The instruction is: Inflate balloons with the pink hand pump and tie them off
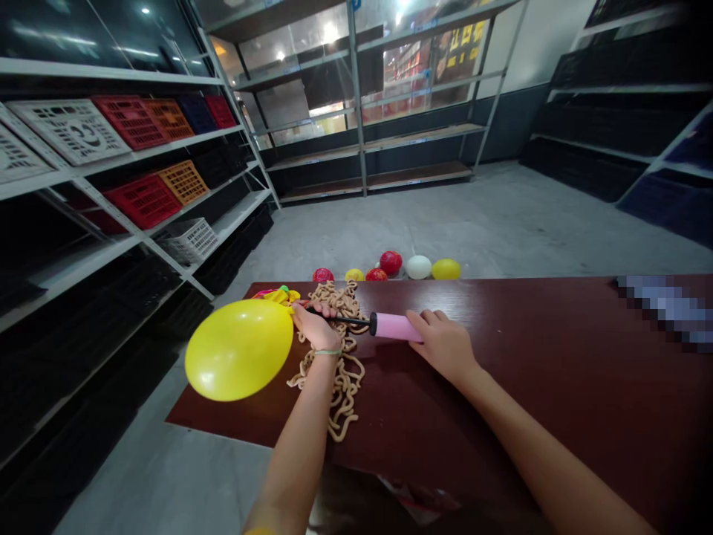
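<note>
A yellow balloon (239, 349), swollen with air, hangs off the left side of my left hand (318, 327). That hand is closed around the balloon's neck and the black end of a hand pump; its fingers partly hide where the two meet. From there a thin black rod runs right into the pump's pink barrel (393, 327). My right hand (443, 343) grips the barrel's right end. Beneath my left hand lies a tangle of beige, rope-like strands (342, 386). Limp colored balloons (281, 296) lie just behind the inflated one.
The dark red table (501, 386) spans the front, with a pixelated patch (668, 308) at its right. Beyond its far edge, several small red, white and yellow balloons (419, 267) rest on the grey floor. Shelves with crates (137, 200) stand left; more racks (362, 148) stand behind.
</note>
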{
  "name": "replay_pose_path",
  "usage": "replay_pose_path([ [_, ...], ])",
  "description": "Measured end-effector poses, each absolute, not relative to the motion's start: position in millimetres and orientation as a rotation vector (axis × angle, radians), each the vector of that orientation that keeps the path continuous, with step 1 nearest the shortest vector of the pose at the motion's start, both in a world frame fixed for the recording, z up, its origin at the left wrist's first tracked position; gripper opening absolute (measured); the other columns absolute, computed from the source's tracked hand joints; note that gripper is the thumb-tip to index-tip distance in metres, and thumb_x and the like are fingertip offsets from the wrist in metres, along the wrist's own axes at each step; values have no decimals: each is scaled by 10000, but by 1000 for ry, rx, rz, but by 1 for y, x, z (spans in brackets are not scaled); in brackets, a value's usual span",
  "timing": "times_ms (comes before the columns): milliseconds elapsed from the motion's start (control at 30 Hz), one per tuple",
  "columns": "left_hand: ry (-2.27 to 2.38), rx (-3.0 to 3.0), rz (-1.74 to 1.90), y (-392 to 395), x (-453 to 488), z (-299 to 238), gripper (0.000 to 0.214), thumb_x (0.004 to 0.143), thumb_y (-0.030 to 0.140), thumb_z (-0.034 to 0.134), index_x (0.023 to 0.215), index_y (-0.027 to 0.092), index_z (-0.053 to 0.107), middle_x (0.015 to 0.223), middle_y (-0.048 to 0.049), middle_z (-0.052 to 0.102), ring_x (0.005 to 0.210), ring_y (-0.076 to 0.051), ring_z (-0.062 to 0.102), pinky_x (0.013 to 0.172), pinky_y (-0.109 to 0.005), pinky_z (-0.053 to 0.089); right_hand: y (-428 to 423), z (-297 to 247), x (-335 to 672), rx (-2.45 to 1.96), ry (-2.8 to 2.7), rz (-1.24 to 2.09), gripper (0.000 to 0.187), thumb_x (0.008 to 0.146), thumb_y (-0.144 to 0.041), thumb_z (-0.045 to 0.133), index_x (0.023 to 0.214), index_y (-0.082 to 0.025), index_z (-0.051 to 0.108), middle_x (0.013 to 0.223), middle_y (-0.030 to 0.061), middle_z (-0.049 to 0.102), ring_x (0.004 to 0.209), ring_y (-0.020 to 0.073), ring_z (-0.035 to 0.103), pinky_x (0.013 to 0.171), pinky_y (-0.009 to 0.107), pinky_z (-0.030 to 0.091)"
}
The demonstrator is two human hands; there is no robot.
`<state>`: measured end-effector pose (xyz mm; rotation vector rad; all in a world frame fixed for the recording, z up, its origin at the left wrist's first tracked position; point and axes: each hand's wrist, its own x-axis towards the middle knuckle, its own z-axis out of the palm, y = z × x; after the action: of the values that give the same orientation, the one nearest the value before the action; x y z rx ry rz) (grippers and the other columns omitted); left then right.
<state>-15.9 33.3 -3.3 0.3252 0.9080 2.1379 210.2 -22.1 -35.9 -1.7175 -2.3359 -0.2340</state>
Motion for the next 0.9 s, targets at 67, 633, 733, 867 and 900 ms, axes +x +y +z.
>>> replay_pose_path([
  [67,910,322,2123,32,-9,-6,212,917,427,465,899,239,369,551,96,353,392,-68,326,427,-215,261,-28,-36,196,-1728,-2339,-190,444,858,-335,581,1291,-256,523,1061,74,629,973,243,519,653,300,299],
  [633,912,370,2125,33,-18,4,203,908,386,476,847,236,354,549,81,362,427,-76,349,474,-243,291,-14,-38,228,-1749,-2221,-304,425,835,-278,596,1257,-269,552,1084,70,637,971,251,506,669,309,316],
  [733,916,324,2133,30,-15,4,218,911,388,482,828,229,360,555,80,355,420,-65,325,459,-234,275,-21,-35,213,-1758,-2235,-280,393,842,-315,600,1228,-258,556,1038,72,631,962,252,504,625,305,297],
  [867,876,355,2064,22,6,2,193,926,389,460,843,235,378,547,79,363,401,-79,332,431,-229,268,-34,-33,187,-1774,-2234,-194,372,847,-324,598,1209,-257,545,1038,58,630,954,231,520,606,299,293],
  [900,869,371,2046,20,12,2,191,930,388,455,842,236,379,542,76,371,396,-84,338,424,-231,270,-35,-33,183,-1764,-2236,-168,378,850,-322,594,1218,-258,537,1049,54,631,956,224,525,603,299,294],
])
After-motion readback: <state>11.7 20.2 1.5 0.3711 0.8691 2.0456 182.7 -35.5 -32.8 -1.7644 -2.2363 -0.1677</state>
